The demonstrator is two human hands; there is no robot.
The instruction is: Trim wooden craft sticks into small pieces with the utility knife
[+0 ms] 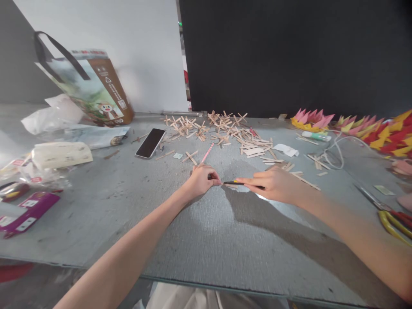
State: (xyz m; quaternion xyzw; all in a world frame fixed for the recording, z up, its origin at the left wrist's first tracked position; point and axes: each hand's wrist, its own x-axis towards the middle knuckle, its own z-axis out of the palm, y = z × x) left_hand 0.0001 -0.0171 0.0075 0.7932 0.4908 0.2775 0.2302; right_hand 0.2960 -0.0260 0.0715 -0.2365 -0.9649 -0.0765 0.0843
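My left hand [203,178] rests low over the middle of the table, its thumb and fingers pinched on a short wooden stick [229,186]. Most of that stick is hidden by the fingers. From the other side comes my right hand [273,184], closed around a slim black tool [232,183] with a bit of yellow on it, possibly a knife. The tool's tip touches or nearly touches the stick beside my left fingertips. Just beyond my left hand lie a crossed pair of sticks [190,157] and a pink patterned strip [207,152].
Crossed-stick pieces [222,121] and loose sticks [254,146] are heaped at the back. A phone [150,143], carrier bag [96,90] and purple packet [30,212] lie left. Scissors [386,216], a white cable [334,148] and folded-paper pieces [312,120] are right.
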